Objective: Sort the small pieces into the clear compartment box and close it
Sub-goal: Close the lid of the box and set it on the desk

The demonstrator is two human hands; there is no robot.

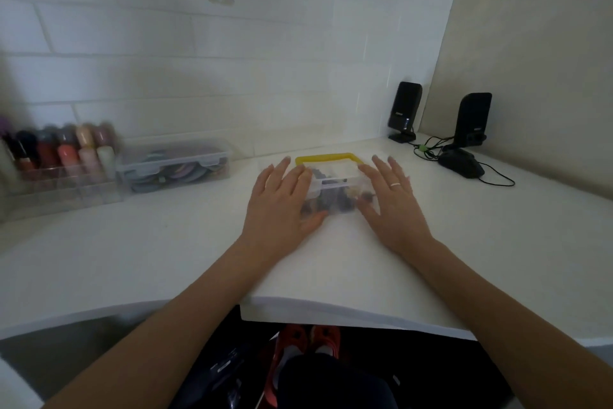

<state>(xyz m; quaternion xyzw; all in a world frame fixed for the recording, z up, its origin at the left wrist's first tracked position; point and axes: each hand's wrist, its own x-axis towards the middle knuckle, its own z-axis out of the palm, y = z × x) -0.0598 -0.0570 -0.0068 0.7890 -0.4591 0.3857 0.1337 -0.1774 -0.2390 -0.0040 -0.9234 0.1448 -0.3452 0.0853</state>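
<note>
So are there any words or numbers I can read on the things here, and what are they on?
Nothing here can be read.
Left speaker: a small pale mark low on its front, too blurred to read.
Right speaker: the same kind of mark, too blurred.
Clear compartment box and bottles: no writing visible.

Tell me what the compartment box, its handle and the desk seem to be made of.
Compartment box: clear, glossy plastic, since the dark pieces show through it. Handle: opaque yellow plastic, apparently moulded. Desk: smooth matte white top, likely laminate or painted board; the blur leaves that open.
</note>
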